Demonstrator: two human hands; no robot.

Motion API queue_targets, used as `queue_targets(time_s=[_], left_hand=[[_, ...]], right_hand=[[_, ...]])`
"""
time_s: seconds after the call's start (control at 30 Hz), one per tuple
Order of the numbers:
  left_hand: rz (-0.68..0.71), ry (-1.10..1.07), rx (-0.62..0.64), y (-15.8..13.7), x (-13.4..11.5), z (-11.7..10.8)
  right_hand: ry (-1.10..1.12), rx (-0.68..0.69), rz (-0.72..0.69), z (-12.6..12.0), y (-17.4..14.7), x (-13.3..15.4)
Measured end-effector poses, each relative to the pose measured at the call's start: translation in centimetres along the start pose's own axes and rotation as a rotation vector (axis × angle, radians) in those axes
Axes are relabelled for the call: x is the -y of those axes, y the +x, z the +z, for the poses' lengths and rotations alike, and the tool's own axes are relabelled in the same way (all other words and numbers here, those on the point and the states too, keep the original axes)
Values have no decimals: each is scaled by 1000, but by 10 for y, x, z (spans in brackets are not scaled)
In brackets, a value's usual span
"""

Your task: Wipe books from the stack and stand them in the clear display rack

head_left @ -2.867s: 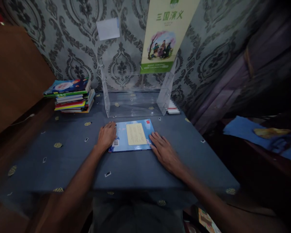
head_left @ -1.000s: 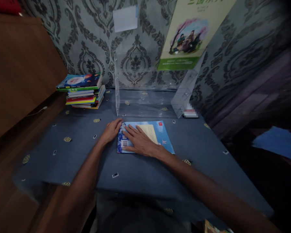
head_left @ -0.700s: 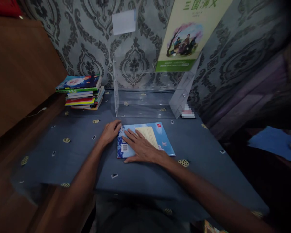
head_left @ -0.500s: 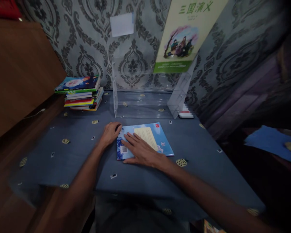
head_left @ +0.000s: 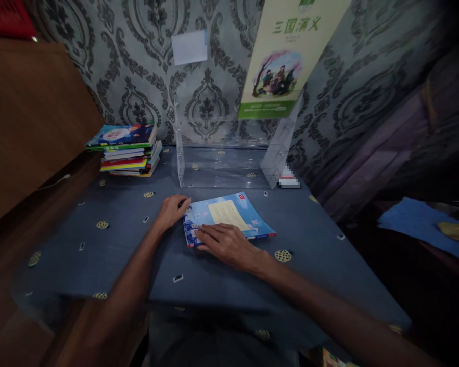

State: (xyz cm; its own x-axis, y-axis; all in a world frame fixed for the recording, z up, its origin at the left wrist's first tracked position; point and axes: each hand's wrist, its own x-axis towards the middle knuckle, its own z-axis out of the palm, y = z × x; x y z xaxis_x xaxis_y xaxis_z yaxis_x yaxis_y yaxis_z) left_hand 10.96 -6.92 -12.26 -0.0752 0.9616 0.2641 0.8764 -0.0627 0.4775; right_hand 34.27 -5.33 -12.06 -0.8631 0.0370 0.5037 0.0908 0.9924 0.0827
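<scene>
A blue book (head_left: 258,216) with a pale yellow text panel lies towards the middle of the cloth-covered table. Its near edge is tipped up a little, so the spine shows. My right hand (head_left: 229,244) grips that near edge, fingers together on top of the cover and thumb low at the edge. At the far left corner, my left hand (head_left: 172,210) has its fingers curled against the book, pinching the corner; the fingertips are partly hidden.
Behind the book stands a clear acrylic rack (head_left: 222,176) holding a tall cream-and-green book (head_left: 279,76) at its upper right. A stack of books (head_left: 124,150) sits at the back left. The blue tablecloth (head_left: 118,255) has pineapple prints. Blue cloth (head_left: 416,221) lies at the right.
My right hand has slid from flat on the cover to the near edge, its fingers drawing together. That edge has risen, exposing the spine. My left hand stays at the corner.
</scene>
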Motion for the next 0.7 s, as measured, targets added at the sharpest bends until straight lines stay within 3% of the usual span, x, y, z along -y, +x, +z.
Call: queue_targets(time_s=[0.17,0.33,0.43,0.53,0.7], left_hand=[[9,-68,64,-2,7,-7],[113,-157,270,-10,24,-20],[141,-143,341,-15,17,-19],[140,-136,317,-16,-2,-9],[217,-339,236,-15,-20,1]], right_hand=[[24,-97,77,-7,3,-7],[25,-147,154,-10,10,-14],[37,-127,205,-11,13,-18],[47,-127,229,-11,14,-21],[76,-152,234,-21,12,-25]])
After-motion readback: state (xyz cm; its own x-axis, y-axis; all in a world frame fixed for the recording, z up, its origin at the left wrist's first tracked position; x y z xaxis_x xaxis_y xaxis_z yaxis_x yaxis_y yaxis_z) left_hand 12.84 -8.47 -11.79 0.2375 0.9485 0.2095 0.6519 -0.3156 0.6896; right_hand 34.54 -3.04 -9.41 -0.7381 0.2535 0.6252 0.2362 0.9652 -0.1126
